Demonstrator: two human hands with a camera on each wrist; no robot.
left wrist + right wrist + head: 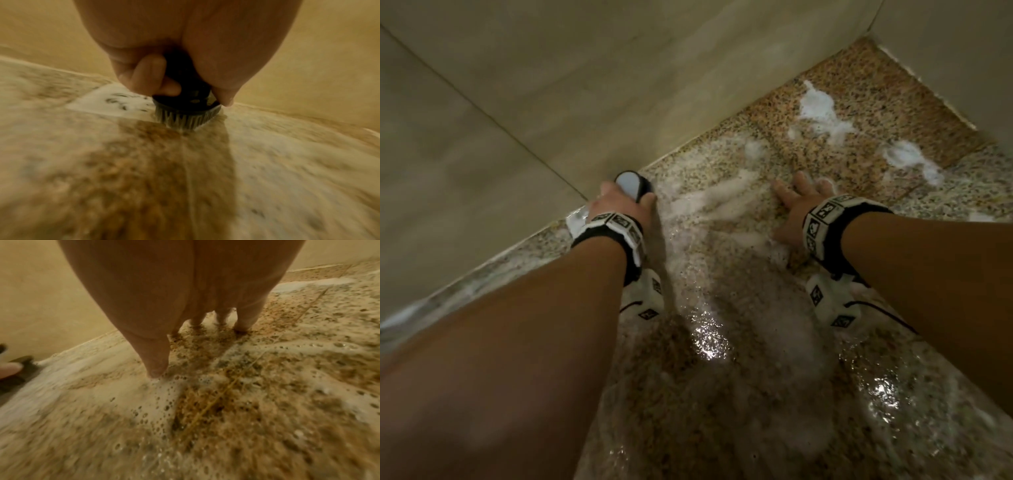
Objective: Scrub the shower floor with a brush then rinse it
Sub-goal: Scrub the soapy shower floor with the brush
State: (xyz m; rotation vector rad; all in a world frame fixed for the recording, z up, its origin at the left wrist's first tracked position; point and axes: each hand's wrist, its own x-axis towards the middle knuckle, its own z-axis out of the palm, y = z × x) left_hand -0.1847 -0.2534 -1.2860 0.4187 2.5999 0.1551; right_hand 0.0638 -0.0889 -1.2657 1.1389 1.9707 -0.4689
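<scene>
My left hand point(619, 205) grips a round black scrub brush point(635, 183) with a pale top, down at the foot of the left wall. In the left wrist view the fingers point(150, 76) curl round the black brush point(185, 104), whose bristles press on the wet speckled shower floor point(267, 162). My right hand point(796, 205) lies flat on the soapy shower floor point(722, 274) with its fingers spread. The right wrist view shows those straight fingers point(156, 353) touching the foamy floor point(246, 402) and holding nothing.
Beige tiled walls point(517, 102) close in on the left and the far right point(962, 51), meeting at a corner. White foam patches point(822, 113) lie on the granite-like floor ahead. Water glistens on the floor near me point(709, 339).
</scene>
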